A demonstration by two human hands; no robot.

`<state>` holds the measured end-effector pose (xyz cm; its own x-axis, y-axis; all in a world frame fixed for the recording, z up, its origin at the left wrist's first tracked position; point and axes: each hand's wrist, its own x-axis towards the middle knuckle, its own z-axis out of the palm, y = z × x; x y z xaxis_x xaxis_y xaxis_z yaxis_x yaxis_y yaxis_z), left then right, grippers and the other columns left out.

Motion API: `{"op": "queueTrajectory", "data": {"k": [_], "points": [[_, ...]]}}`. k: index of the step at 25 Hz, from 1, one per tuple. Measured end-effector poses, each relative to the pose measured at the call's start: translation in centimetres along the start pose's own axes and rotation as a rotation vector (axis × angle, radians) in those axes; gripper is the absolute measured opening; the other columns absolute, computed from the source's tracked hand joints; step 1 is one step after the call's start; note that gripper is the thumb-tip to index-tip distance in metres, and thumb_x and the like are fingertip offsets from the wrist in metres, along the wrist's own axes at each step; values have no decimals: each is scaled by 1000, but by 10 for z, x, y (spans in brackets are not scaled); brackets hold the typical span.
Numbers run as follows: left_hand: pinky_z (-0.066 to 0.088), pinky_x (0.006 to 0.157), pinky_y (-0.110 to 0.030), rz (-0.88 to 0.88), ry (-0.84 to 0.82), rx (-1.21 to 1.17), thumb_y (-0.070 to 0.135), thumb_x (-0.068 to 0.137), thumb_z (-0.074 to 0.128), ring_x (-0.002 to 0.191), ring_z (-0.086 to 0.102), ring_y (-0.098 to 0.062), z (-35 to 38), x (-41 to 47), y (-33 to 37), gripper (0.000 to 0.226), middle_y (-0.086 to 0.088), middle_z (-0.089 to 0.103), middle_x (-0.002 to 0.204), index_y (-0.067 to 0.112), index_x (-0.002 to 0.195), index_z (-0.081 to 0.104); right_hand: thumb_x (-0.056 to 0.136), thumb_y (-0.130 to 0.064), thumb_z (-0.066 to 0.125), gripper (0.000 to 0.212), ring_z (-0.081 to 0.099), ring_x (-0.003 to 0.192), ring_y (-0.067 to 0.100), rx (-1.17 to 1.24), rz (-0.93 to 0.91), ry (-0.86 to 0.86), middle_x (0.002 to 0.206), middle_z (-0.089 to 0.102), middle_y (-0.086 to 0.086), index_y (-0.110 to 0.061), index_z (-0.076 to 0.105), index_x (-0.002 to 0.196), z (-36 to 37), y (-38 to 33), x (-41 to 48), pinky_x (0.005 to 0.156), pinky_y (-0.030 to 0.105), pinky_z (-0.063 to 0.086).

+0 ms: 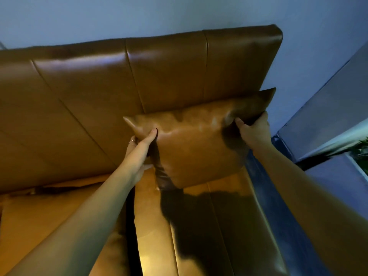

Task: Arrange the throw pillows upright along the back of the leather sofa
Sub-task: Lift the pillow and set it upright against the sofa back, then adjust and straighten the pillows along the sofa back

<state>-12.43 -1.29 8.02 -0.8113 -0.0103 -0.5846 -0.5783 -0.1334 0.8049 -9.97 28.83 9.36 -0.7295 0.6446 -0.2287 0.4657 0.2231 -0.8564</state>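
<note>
- Both hands pinch a brown leather pillow (196, 148): left hand (140, 150) at its left edge, right hand (253, 130) near its top right corner.
- Pillow is at the sofa backrest (123, 82), right end, seemingly just above the seat.
- Placing step; next, set it down upright against the back.

Sofa back (83, 92): tan leather, smooth and glossy, light streaking across the panels.
Pillow (191, 148): same tan leather look, smooth, sheen on the face, creased at the pinched corners.
Seat cushion (155, 226): glossy leather, bright glare.
Wall (139, 14): matt, plain.
</note>
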Motion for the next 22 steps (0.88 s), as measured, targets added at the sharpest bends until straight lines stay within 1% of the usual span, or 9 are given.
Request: {"op": "queueTrajectory", "data": {"k": [2, 5, 7, 9, 12, 16, 18, 20, 22], "points": [[35, 108, -53, 135, 57, 113, 44, 88, 69, 137, 42, -29, -9, -8, 8, 78, -3, 49, 147, 28, 152, 29, 94, -29, 66, 91, 34, 144, 46, -168, -115, 71, 163, 22, 22, -14, 7, 161, 12, -10, -18, 117, 58, 31], [32, 113, -43, 416, 204, 384, 44, 91, 66, 143, 34, -23, -41, -18, 27, 77, -2, 38, 157, 31, 155, 26, 97, -42, 57, 85, 10, 154, 41, -487, -318, 46, 170, 5, 16, -24, 4, 161, 41, -26, -59, 121, 61, 14], [31, 115, -47, 614, 306, 668, 45, 93, 63, 146, 30, -24, -81, -27, 32, 76, -4, 32, 161, 29, 156, 23, 97, -47, 52, 81, 6, 155, 37, -645, -516, 9, 171, 7, 13, -27, 6, 161, 72, -31, -95, 121, 59, 9], [30, 113, -57, 701, 384, 923, 48, 95, 56, 148, 26, -28, -122, -31, 30, 73, -9, 29, 162, 28, 156, 22, 97, -49, 51, 78, 9, 155, 37, -717, -661, -33, 170, 10, 14, -28, 8, 160, 106, -33, -128, 120, 57, 10], [28, 112, -62, 616, 445, 1067, 50, 97, 51, 148, 23, -32, -205, -38, 14, 69, -12, 26, 163, 28, 155, 22, 98, -49, 49, 77, 9, 155, 36, -760, -764, -185, 170, 9, 13, -29, 8, 160, 175, -24, -188, 119, 54, 8], [31, 108, -64, 420, 497, 1101, 48, 96, 52, 148, 24, -34, -311, -45, -31, 69, -13, 26, 162, 25, 155, 25, 99, -51, 45, 74, 11, 155, 34, -778, -750, -393, 170, 11, 12, -31, 7, 160, 265, 14, -271, 120, 57, 13], [30, 107, -65, 321, 499, 1076, 48, 95, 54, 148, 23, -35, -353, -46, -59, 71, -14, 26, 162, 23, 155, 26, 99, -55, 42, 76, 9, 156, 35, -808, -657, -471, 170, 9, 12, -31, 4, 161, 298, 40, -302, 119, 60, 15], [32, 107, -63, 206, 506, 1016, 50, 93, 59, 145, 28, -38, -393, -44, -86, 75, -16, 29, 160, 20, 154, 27, 97, -59, 42, 81, 7, 155, 38, -797, -512, -548, 170, 6, 14, -32, 0, 160, 328, 65, -327, 118, 64, 15], [34, 109, -55, 90, 510, 879, 50, 88, 65, 140, 36, -39, -421, -39, -108, 82, -18, 35, 156, 18, 154, 27, 93, -65, 47, 88, 7, 154, 42, -747, -319, -585, 170, 2, 14, -34, -2, 160, 348, 85, -341, 116, 67, 16]]}}
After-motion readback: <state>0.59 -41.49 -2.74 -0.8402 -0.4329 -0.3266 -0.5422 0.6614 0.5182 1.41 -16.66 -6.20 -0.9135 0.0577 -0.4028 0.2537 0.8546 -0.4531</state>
